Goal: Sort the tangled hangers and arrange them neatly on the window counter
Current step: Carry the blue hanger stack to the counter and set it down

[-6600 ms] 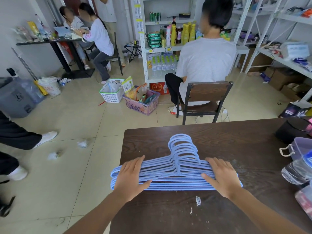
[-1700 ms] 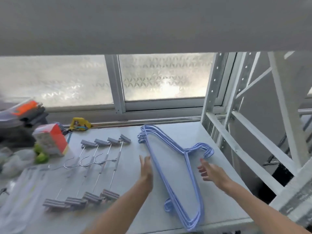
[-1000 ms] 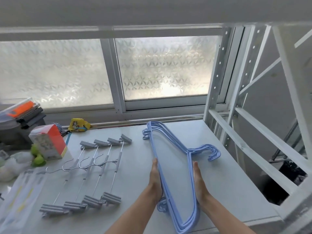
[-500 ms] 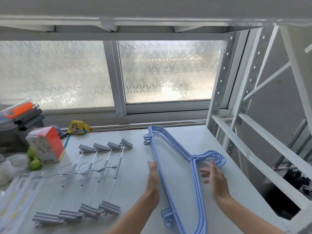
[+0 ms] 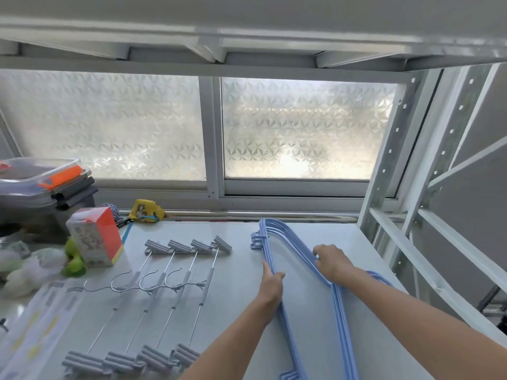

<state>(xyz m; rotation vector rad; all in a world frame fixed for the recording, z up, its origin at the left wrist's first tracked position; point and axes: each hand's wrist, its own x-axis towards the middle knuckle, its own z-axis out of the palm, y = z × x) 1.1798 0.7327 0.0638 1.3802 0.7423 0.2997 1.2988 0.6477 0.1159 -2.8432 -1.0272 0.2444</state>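
Observation:
A stack of blue plastic hangers [image 5: 341,325] lies flat on the pale window counter [image 5: 236,286], right of centre, with its hooks pointing right under my right forearm. My left hand [image 5: 271,283] grips the long straight bar on the stack's left side, thumb over it. My right hand [image 5: 330,260] curls its fingers over the sloped shoulder bar farther back. To the left, several grey metal clip hangers [image 5: 175,294] lie side by side in a neat row.
An orange and white box [image 5: 96,237], green fruits [image 5: 74,266] and stacked storage boxes [image 5: 41,185] crowd the counter's left end. A yellow packet [image 5: 146,211] lies by the window sill. A white metal shelf frame [image 5: 397,187] stands right of the counter; another shelf hangs overhead.
The blue stack went from the dark table to the counter. In the last half second both hands slid farther back along it, the right one from the hooks to the shoulder bar.

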